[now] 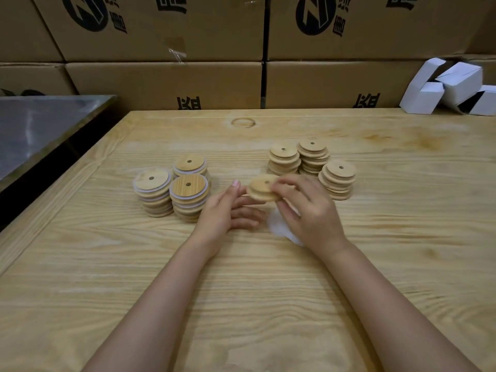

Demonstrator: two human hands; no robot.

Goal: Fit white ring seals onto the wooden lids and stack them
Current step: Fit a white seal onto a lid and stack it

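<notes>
A: Hands?
B: right hand [303, 210] pinches lid [261, 187] rim, fingers curled. left hand [228, 208] fingers near straight, touching lid from below, thumb up.
A: Lid where?
B: Above table [80, 251], between sealed stacks [171, 189] and bare stacks [311, 165]. White rings [280, 226] blurred under right hand.

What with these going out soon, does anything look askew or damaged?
Nothing is spilled or broken. The rear unsealed stack sits unevenly, lids offset. The white cartons lie tumbled at the far right; a ring mark stains the table.
</notes>
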